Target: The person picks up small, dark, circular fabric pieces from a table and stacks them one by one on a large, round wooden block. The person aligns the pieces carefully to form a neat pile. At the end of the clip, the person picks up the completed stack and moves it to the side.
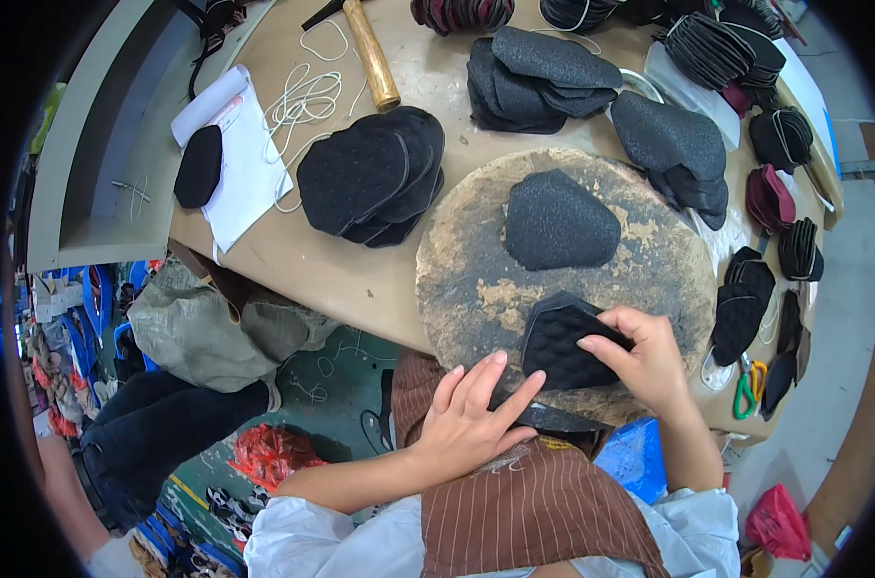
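Observation:
My right hand (649,356) pinches a black quilted fabric piece (563,352) between thumb and fingers at its right edge. That piece lies on the near part of a round, worn block (457,246). My left hand (476,400) is open, fingers spread at the block's near left edge, fingertips close to the piece's lower left corner; I cannot tell whether they touch it. Beyond, on the same block, lies a black speckled foam-like piece (563,222). A dark flat strip (558,418) shows along the block's near rim, partly hidden by my left hand.
Stacks of black cut pieces (370,178) (539,82) (674,144) surround the block on the tan table (360,289). A wooden-handled hammer (372,58), white cord (303,101) and paper (245,183) lie farther back. Green-handled scissors (745,393) sit at right. Another person's dark-trousered legs (168,433) are at left.

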Motion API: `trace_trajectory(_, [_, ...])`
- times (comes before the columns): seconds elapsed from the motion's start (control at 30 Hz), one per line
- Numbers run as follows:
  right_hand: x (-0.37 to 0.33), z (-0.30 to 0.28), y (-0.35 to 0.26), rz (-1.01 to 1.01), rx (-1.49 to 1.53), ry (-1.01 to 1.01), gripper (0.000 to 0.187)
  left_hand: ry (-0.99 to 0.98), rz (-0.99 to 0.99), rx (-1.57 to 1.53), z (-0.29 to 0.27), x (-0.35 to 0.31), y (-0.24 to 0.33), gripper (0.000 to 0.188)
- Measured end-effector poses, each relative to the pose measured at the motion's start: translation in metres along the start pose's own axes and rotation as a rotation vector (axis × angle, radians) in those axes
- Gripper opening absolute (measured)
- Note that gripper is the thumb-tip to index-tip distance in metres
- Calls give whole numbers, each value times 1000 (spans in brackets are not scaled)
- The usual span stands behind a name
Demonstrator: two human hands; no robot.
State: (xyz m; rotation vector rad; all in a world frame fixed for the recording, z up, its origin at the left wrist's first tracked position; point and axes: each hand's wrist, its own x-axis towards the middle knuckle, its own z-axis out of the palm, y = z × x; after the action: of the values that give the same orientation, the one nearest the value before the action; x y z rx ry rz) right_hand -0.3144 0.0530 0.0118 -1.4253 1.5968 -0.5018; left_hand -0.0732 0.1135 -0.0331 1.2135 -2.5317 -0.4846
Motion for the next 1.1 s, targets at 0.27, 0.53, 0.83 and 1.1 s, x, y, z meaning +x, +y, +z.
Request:
trace_trajectory(0.27, [7, 1, -4, 22, 15, 15, 21, -4, 86, 84, -1, 4, -6, 75])
trace_trajectory(0.53, [10, 0, -2, -21, 14, 33, 21, -183, 336, 176, -27, 54, -10, 64])
trace_trajectory(0.83, [-10, -9, -1, 159, -126, 84, 25, -264, 105, -120, -26, 96, -3, 65])
trace_trajectory(1.1, [-28, -11, 3, -449, 105, 210, 23, 230, -77, -975, -27, 85, -10, 72])
